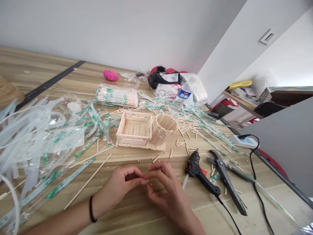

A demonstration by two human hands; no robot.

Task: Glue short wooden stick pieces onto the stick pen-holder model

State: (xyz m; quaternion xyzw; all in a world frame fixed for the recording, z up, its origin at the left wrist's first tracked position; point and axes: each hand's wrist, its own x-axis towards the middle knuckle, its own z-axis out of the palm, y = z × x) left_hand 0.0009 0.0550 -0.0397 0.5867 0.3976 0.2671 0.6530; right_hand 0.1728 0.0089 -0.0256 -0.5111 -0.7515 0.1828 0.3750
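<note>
My left hand and my right hand meet low over the table, fingertips pinched together. A tiny pale bit shows between them, too small to name. Just beyond my hands stands a box of thin wooden sticks with open rails round its sides. Joined to its right is a round, flaring cup of sticks, on the same stick base. Right of my right hand a black glue gun lies on its side, a clear glue stick poking out of it. Beside that lies a pair of cutters with dark handles.
Plastic wrappers and clear glue sticks cover the left side. A bundle of wooden sticks, pink yarn and a water bottle stand behind. Loose sticks lie scattered. A black cord runs from a power strip.
</note>
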